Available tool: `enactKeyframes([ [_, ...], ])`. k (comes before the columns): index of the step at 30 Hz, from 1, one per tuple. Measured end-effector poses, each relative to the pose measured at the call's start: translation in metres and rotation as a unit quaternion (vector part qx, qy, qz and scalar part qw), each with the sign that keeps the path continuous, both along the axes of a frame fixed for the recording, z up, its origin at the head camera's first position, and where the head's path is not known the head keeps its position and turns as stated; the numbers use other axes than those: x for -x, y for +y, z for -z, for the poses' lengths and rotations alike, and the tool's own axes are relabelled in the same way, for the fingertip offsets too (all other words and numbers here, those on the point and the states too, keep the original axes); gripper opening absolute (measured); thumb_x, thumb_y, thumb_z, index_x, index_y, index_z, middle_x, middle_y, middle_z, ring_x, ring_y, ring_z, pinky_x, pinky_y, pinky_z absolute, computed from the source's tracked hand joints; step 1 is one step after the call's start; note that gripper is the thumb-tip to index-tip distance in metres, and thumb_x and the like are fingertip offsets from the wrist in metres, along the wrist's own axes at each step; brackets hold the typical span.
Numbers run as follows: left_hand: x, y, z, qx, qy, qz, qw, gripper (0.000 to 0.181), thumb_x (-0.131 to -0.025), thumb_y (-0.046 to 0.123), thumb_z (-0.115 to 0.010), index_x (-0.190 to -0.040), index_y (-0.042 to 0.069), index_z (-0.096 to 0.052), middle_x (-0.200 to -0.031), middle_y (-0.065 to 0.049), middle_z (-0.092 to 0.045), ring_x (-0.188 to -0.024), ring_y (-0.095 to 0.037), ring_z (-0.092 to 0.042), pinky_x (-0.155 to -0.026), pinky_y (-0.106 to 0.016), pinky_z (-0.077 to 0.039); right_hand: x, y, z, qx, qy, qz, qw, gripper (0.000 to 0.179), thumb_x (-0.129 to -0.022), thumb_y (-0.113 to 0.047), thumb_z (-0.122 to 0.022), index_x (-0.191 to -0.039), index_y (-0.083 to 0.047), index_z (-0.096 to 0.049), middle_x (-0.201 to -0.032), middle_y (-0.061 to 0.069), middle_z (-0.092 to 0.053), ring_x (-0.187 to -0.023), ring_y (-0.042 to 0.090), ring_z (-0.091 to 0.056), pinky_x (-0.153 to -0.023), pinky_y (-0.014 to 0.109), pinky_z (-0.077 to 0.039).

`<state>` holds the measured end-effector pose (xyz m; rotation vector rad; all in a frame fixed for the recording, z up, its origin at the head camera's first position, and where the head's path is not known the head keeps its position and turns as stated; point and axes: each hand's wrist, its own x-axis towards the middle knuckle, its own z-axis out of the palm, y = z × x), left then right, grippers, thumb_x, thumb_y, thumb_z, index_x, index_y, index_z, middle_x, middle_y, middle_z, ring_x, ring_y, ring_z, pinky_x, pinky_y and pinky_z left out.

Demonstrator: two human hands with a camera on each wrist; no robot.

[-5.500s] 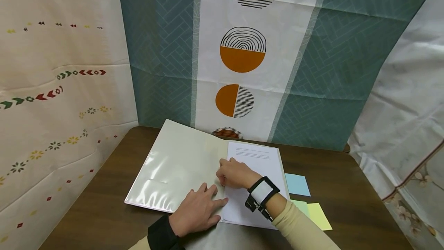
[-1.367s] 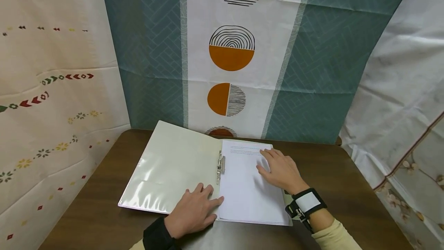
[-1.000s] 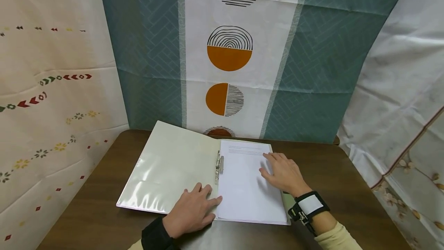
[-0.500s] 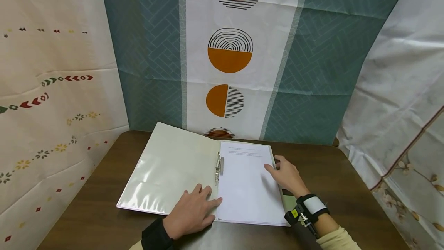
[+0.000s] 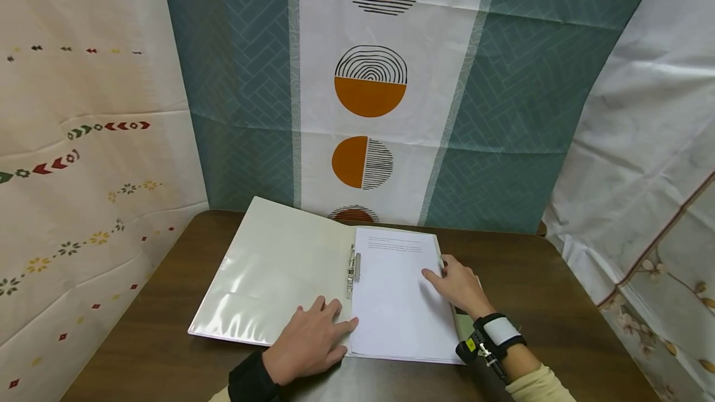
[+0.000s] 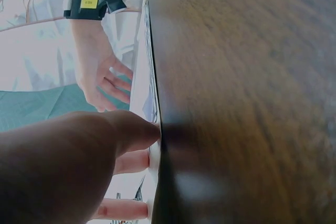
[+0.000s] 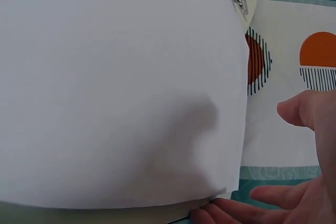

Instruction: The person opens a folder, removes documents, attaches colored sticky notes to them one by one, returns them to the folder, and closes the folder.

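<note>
A white ring binder [image 5: 274, 272] lies spread on the table, its glossy cover to the left. Along its spine runs a metal clip [image 5: 354, 268], beside a stack of white paper [image 5: 399, 303] with a few printed lines at the top. My left hand [image 5: 310, 337] rests with spread fingers on the binder's lower part by the spine, index fingertip at the paper's left edge. My right hand [image 5: 460, 284] is at the paper's right edge. In the right wrist view its fingers [image 7: 241, 211] reach the sheet's edge, while the thumb [image 7: 299, 109] stands apart from it.
A green paper slip [image 5: 465, 326] shows between the binder and the right wrist, partly hidden. The brown wooden table [image 5: 558, 315] extends to both sides. Patterned cloths [image 5: 357, 79] hang behind and at the sides.
My right hand has left the spine, where it covered the clip, passed over the paper and come to its right edge. The clip now shows. My left hand has stayed put.
</note>
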<state>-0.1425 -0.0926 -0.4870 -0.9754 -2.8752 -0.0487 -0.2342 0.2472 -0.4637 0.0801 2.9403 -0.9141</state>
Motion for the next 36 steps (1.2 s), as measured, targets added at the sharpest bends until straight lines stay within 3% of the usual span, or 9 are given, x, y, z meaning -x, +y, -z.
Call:
enactKeyframes([
  [10, -0.001, -0.001, 0.001, -0.005, 0.007, 0.001, 1.0000, 0.042, -0.101, 0.046, -0.077, -0.143, 0.040, -0.077, -0.129, -0.004, -0.072, -0.098, -0.022, -0.055, -0.064, -0.041, -0.055, -0.001, -0.006, 0.002, 0.005, -0.001, -0.002, 1.0000, 0.085, -0.107, -0.046, -0.069, -0.163, 0.013, -0.043, -0.152, 0.040, -0.064, -0.134, 0.053, -0.071, -0.102, 0.063, -0.064],
  [20, 0.000, -0.001, 0.001, -0.002, -0.003, 0.002, 1.0000, 0.043, -0.103, 0.047, -0.076, -0.145, 0.040, -0.076, -0.129, -0.004, -0.071, -0.099, -0.022, -0.054, -0.065, -0.039, -0.054, 0.007, 0.000, 0.006, 0.053, -0.029, 0.014, 0.9981, 0.082, -0.112, -0.044, -0.063, -0.165, 0.014, -0.037, -0.156, 0.039, -0.060, -0.136, 0.049, -0.066, -0.109, 0.062, -0.060],
  [27, 0.001, -0.002, 0.002, -0.006, 0.006, 0.005, 0.9999, 0.042, -0.103, 0.046, -0.076, -0.144, 0.041, -0.076, -0.127, -0.004, -0.070, -0.096, -0.022, -0.053, -0.061, -0.036, -0.049, 0.012, -0.001, 0.004, 0.144, -0.102, 0.036, 0.9837, 0.084, -0.114, -0.043, -0.057, -0.169, 0.015, -0.029, -0.175, 0.040, -0.034, -0.158, 0.055, -0.044, -0.130, 0.073, -0.038],
  [33, 0.001, -0.002, 0.003, -0.004, 0.014, 0.006, 0.9999, 0.043, -0.103, 0.047, -0.075, -0.145, 0.041, -0.075, -0.127, -0.003, -0.070, -0.097, -0.022, -0.054, -0.060, -0.035, -0.048, 0.013, -0.007, 0.003, 0.187, -0.124, 0.039, 0.9737, 0.088, -0.112, -0.034, -0.058, -0.170, 0.016, -0.013, -0.179, 0.042, -0.018, -0.162, 0.059, -0.032, -0.135, 0.076, -0.024],
  [36, 0.001, -0.003, 0.003, -0.001, 0.013, 0.004, 0.9999, 0.043, -0.103, 0.047, -0.075, -0.145, 0.042, -0.075, -0.126, -0.003, -0.070, -0.097, -0.022, -0.054, -0.061, -0.035, -0.047, 0.012, -0.008, 0.005, 0.219, -0.131, 0.045, 0.9657, 0.085, -0.111, -0.027, -0.058, -0.167, 0.017, -0.013, -0.177, 0.042, -0.019, -0.159, 0.057, -0.032, -0.136, 0.076, -0.022],
])
